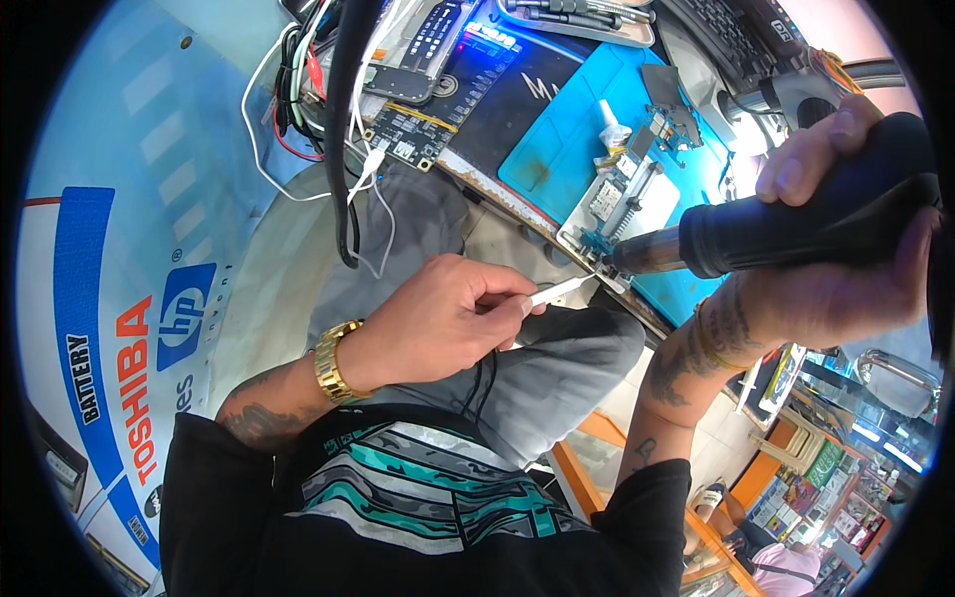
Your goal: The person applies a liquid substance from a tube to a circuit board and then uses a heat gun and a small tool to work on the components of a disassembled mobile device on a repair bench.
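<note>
My left hand [443,316], a gold watch on its wrist, pinches a slim white-handled tool [559,291]. Its thin tip reaches the near edge of a small circuit board [609,202] held in a metal clamp holder [652,214]; whether the tip touches is too small to tell. Wrapped around a black hot air gun [796,231] is my right hand [831,306]. The gun's metal nozzle points left at the board's near end, close to the tool tip, and partly covers that spot. A blue work mat [542,149] lies under the holder.
A white-capped tube [612,124] and dark small parts [676,124] lie beside the board. Left of the mat are a black circuit board [413,134], cables [298,60] and an opened phone [423,45]. A tool tray [587,18] and keyboard [731,40] stand farther back. Another person [786,567] sits lower right.
</note>
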The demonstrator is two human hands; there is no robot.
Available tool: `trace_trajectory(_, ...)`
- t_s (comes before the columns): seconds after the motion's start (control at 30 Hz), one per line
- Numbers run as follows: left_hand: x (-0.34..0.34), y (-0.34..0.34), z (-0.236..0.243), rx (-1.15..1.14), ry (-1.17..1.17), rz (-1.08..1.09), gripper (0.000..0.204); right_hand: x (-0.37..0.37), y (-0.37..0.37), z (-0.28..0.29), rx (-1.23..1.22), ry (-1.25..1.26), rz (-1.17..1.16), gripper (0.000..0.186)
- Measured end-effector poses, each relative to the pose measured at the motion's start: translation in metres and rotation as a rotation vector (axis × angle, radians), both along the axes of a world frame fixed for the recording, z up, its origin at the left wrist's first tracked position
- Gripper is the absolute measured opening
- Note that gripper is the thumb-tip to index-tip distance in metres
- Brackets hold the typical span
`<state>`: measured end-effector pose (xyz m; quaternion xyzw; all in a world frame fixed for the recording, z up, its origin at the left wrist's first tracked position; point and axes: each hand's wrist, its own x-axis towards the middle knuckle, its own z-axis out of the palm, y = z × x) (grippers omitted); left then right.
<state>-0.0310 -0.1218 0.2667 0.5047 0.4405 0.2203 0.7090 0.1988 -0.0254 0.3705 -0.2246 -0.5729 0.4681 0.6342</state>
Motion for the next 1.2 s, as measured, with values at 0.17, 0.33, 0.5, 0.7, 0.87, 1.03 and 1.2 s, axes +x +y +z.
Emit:
trace_trajectory(0.17,0.002,-0.005,-0.006,0.055,-0.014,0.044,0.02,-0.001,0.0,0.0,-0.014,-0.007,-0.007,0.061)
trace_trajectory(0.33,0.003,-0.007,-0.011,0.172,0.015,0.052,0.021,-0.001,-0.001,0.002,-0.044,-0.007,-0.018,0.062)
trace_trajectory(0.5,0.002,-0.003,0.001,0.073,0.028,0.052,0.018,0.003,-0.001,0.001,-0.02,-0.073,-0.062,0.062)
trace_trajectory(0.7,0.002,-0.001,0.003,0.064,0.038,0.058,0.016,0.003,-0.001,0.001,-0.023,-0.016,-0.005,0.062)
trace_trajectory(0.87,0.002,-0.002,0.001,0.069,0.042,0.063,0.016,0.001,0.0,0.0,-0.03,-0.036,-0.038,0.063)
trace_trajectory(1.03,0.001,-0.004,-0.004,0.054,0.013,0.031,0.022,0.002,-0.001,0.001,-0.034,-0.082,-0.049,0.063)
trace_trajectory(1.2,0.001,-0.003,-0.003,0.035,0.012,0.03,0.021,-0.005,-0.001,0.001,-0.008,-0.035,-0.072,0.063)
